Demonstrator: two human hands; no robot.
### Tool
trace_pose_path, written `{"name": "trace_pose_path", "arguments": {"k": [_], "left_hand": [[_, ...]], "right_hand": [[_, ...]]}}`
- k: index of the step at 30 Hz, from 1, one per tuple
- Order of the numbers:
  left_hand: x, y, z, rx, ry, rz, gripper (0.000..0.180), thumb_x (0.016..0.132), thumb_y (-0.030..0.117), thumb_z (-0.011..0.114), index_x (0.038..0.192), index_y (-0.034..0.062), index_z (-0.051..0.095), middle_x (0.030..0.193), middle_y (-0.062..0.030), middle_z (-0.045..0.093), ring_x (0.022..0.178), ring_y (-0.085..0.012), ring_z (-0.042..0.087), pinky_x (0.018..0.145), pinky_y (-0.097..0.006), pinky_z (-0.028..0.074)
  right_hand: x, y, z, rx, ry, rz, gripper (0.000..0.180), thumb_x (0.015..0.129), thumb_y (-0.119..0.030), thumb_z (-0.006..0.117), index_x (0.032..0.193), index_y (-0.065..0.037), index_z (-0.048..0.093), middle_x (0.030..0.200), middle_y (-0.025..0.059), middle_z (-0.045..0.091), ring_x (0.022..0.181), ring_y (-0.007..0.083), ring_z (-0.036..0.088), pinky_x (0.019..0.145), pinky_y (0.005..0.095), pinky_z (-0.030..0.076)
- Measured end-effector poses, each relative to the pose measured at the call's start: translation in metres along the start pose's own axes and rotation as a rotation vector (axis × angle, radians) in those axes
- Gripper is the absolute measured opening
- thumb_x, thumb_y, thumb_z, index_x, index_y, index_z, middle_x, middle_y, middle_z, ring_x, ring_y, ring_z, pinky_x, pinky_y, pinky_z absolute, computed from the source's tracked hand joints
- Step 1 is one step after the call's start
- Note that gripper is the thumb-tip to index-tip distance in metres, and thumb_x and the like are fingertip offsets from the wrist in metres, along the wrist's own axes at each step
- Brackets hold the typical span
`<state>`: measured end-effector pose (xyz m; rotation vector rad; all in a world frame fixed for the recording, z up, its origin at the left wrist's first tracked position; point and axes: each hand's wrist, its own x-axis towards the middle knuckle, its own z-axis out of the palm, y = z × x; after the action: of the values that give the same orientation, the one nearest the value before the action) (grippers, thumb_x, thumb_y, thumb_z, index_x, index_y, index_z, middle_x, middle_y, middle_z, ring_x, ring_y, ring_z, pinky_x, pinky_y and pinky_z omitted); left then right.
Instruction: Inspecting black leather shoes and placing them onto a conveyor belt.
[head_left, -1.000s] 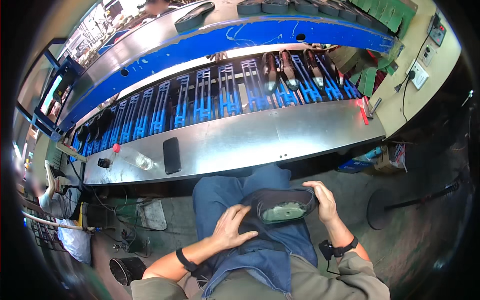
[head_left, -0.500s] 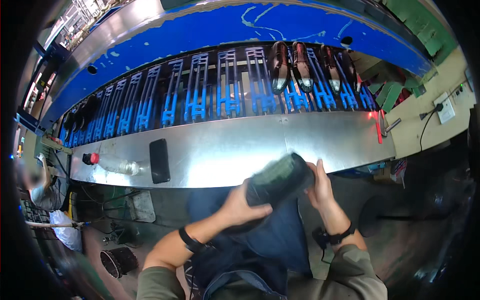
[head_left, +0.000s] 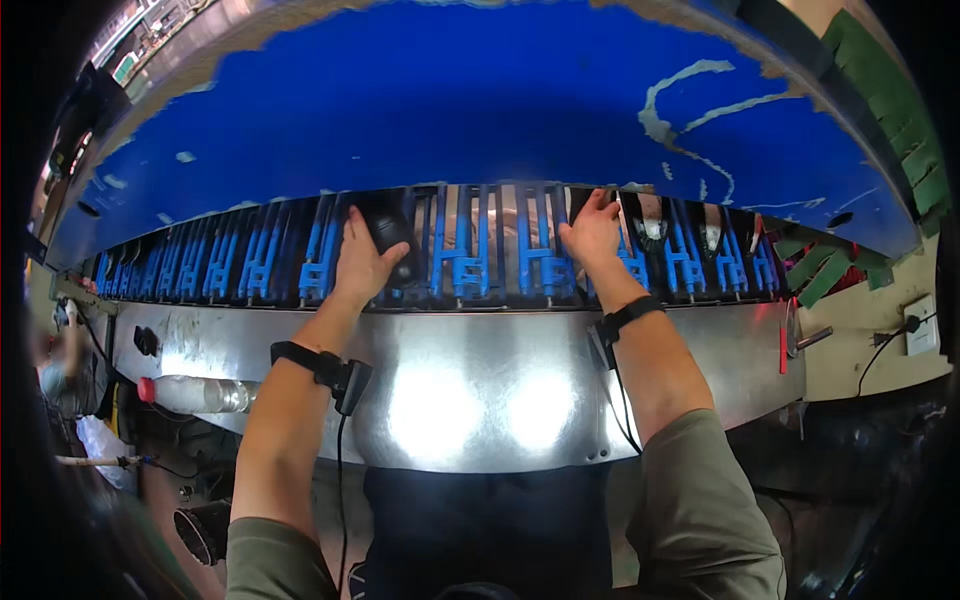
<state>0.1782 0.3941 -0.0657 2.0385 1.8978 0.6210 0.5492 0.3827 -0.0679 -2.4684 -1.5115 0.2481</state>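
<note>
On the blue-barred rack (head_left: 463, 268), a black shoe (head_left: 389, 222), running front to back, is being grasped by the nearer left hand (head_left: 360, 263); whether anything is being gripped by the right hand (head_left: 597, 237) cannot be told.

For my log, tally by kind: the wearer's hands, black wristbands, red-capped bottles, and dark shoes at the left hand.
Hands, left hand and right hand: 2
Black wristbands: 2
Red-capped bottles: 1
Dark shoes at left hand: 1
Total: 6

A red-capped clear bottle (head_left: 203, 394) lies at left, a dark bucket (head_left: 204, 533) below, a wall socket (head_left: 922, 325) far right.
</note>
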Motion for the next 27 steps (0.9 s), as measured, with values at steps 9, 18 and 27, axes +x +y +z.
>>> {"name": "trace_pose_path", "arguments": {"k": [9,18,27], "left_hand": [[-0.127,0.179,-0.172,-0.141,-0.306,0.736,0.053,0.083,0.021,0.079,0.128,0.0002,0.06,0.139,-0.0222,0.053,0.127,-0.0409,0.055,0.105,-0.044,0.047],[0.005,0.241,-0.31,0.174,0.654,0.615,0.053,0.091,0.043,0.064,0.127,0.0032,0.066,0.123,-0.023,0.067,0.119,-0.0424,0.061,0.107,-0.046,0.042],[-0.029,0.407,-0.228,0.519,0.463,0.708,0.087,0.084,0.074,0.056,0.144,0.0104,0.052,0.148,-0.0357,0.039,0.14,-0.05,0.036,0.118,-0.052,0.028]], "right_hand": [[-0.16,0.137,-0.111,1.258,-0.469,0.032,0.057,0.074,-0.002,0.065,0.13,0.003,0.057,0.108,0.0125,0.066,0.092,0.0215,0.065,0.088,0.0383,0.054],[-0.305,0.185,-0.073,0.753,0.263,-0.47,0.057,0.077,-0.003,0.075,0.13,-0.004,0.056,0.126,0.0219,0.062,0.119,0.0407,0.059,0.1,0.0428,0.05],[-0.312,0.201,-0.058,0.621,0.49,-0.49,0.054,0.076,-0.009,0.074,0.128,-0.004,0.058,0.123,0.0196,0.063,0.109,0.0394,0.064,0.093,0.0445,0.054]]}}
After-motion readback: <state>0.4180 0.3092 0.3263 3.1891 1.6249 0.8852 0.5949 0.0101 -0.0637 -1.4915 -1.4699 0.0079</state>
